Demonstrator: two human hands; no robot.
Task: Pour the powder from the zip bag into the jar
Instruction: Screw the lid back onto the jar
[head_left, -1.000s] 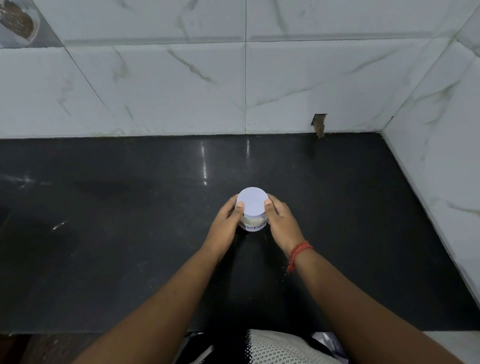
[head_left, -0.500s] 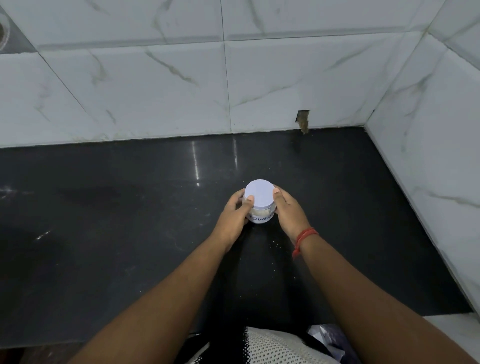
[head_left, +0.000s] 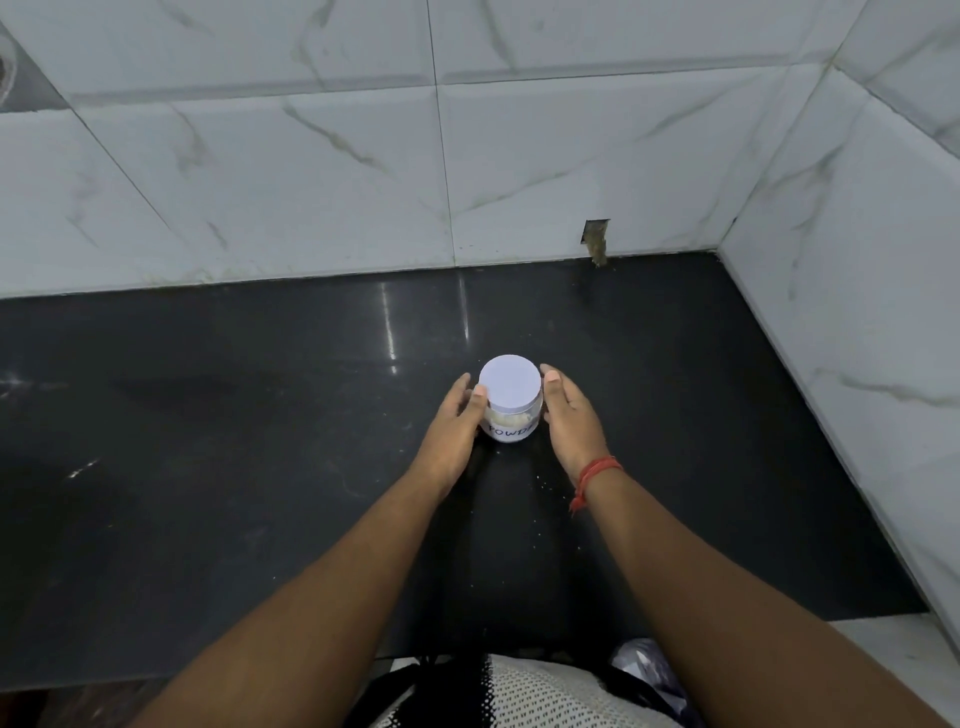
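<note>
A small clear jar (head_left: 508, 425) with a white lid (head_left: 510, 389) stands upright on the black counter (head_left: 260, 467). It has pale powder inside and a label reading "POWD". My left hand (head_left: 454, 434) cups its left side, thumb resting against the lid's rim and fingers spread. On the jar's right side is my right hand (head_left: 571, 421), with a red thread on the wrist; its fingers are loose and barely apart from the glass. A crumpled clear plastic bag (head_left: 647, 670) shows at the bottom edge, below the counter's front.
White marble-patterned tiles form the back wall (head_left: 363, 182) and the right wall (head_left: 857, 312), closing the corner. A chipped hole (head_left: 596, 241) sits low in the back wall. Fine white specks (head_left: 543, 486) lie on the counter near my right wrist.
Both thumbs have come off the top of the lid and my fingers have loosened around the jar. The jar stays standing on the counter. My head has shifted slightly.
</note>
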